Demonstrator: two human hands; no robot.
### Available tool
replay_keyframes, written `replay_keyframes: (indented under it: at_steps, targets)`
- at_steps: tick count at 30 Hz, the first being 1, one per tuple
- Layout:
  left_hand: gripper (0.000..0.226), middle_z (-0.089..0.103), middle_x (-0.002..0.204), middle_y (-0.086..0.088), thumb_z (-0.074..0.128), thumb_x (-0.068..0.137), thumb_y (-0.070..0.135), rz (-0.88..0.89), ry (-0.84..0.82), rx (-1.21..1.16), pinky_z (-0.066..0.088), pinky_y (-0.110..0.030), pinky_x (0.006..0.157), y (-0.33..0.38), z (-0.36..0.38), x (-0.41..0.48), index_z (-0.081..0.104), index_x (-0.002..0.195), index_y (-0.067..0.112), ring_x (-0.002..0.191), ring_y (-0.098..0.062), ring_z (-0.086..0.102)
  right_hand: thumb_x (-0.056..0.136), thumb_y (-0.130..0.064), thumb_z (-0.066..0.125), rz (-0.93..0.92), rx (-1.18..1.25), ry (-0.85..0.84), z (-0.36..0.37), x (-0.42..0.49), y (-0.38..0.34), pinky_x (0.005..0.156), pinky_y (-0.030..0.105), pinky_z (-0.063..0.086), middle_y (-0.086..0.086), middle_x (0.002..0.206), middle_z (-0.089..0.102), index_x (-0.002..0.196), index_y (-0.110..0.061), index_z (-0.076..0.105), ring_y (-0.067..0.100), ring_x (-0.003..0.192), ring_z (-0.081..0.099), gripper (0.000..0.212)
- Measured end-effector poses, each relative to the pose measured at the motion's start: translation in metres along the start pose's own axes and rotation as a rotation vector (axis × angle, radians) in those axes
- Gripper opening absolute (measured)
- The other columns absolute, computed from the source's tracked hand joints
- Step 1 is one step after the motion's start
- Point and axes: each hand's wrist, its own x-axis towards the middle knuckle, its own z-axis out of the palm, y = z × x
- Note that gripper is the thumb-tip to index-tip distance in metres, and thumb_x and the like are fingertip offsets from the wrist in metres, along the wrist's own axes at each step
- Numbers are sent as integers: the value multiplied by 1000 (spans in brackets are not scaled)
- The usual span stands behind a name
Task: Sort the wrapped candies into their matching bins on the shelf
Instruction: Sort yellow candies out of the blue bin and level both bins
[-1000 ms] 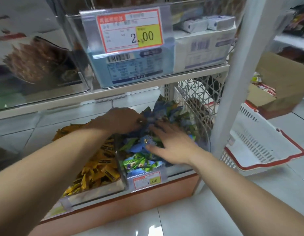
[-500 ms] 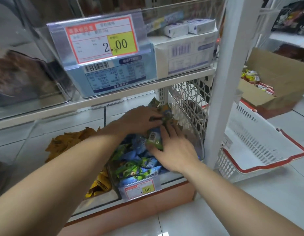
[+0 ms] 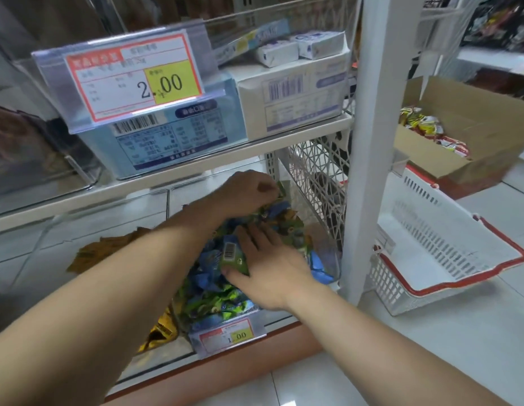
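One brimful bin [image 3: 332,254]: left hand [image 3: 249,190] grips candies [image 3: 213,300], right hand [image 3: 272,268] flat

A shop: price tags [image 3: 134,79] on clear shelf bins [image 3: 196,332], a shopping basket [image 3: 448,256] lower right, stock carton [image 3: 471,136] behind.

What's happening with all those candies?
A person is sorting sweets on the bottom shelf. Both hands are in the clear plastic bin of blue and green wrapped candies. The left hand grips some candies at the back with curled fingers. The right hand lies flat on the pile, thumb beside a green barcoded packet. Yellow wrapped candies fill the next bin.
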Motion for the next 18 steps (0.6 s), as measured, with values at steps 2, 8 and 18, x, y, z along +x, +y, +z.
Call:
replay_keyframes:
  at_steps: [2, 8, 18]
  targets:
    - [33, 66, 119, -4, 59, 96, 43, -50, -119, 42, 44, -29, 88, 10, 16, 15, 67, 118, 20, 109, -21, 59, 92, -74, 22, 21, -22, 28, 4, -3, 0, 121, 45, 18, 8, 166, 10, 159, -21, 7, 29, 152, 6, 87]
    - [38, 64, 119, -1, 68, 89, 47, -59, -170, 36, 45, -30, 90, 2, 23, 27, 68, 118, 24, 108, -18, 58, 90, -74, 21, 55, -49, 67, 9, -5, -2, 117, 49, 19, 13, 166, 11, 159, -20, 10, 36, 150, 12, 88]
    - [46, 64, 121, 4, 67, 83, 0, -73, -117, 111, 42, -25, 78, -30, -5, 16, 70, 117, 30, 100, -16, 59, 93, -73, 22, 30, -52, 77, 5, -9, -3, 120, 49, 18, 14, 165, 15, 159, -21, 12, 35, 151, 13, 85]
